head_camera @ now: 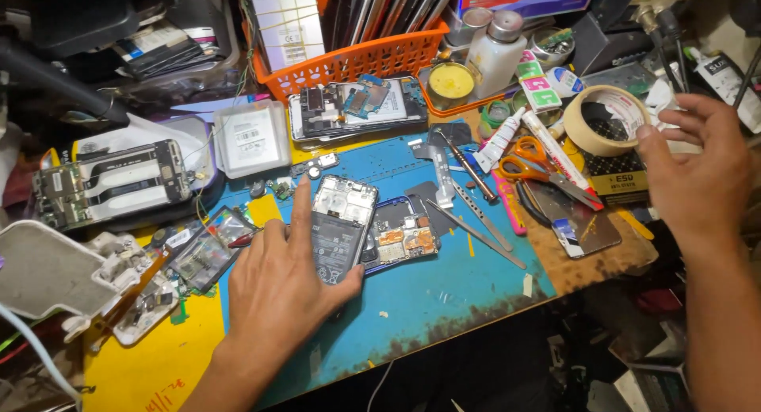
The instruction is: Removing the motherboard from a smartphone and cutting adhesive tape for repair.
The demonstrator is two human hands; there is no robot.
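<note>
Left hand [281, 289] lies flat, palm down, fingers spread, on the blue mat [444, 289]. Its index finger runs up the left edge of the opened phone [342, 226] and the thumb touches the phone's lower corner; the grip is open and clamps nothing, it only steadies. The phone lies back-off at mid-mat, battery showing, with a second opened phone body [403, 234] touching its right side.

Right hand [697, 170] hovers at the right, fingers loosely spread and empty, fingertips just beside the roll of masking tape [609, 119]; touching or not, cannot tell.

Doing this well, as a judgement: keep the left palm pressing the phone flat so it does not slide, and keep the fingers off the exposed board. Lift the tape straight up, since the scissors [539, 165], tweezers [476, 214] and screwdriver [464, 162] lie near, and loose small parts by the phone could scatter.

The worktop is crowded. The blue mat is worn and rusty brown along its front edge, with a yellow mat [154, 356] at left. An orange basket [357, 59] sits at the back, beside it a white pump bottle [495, 51] and a yellow paste tin [450, 83]. More stripped phones [111, 182] lie at left. The room is a dim, cluttered repair corner.
</note>
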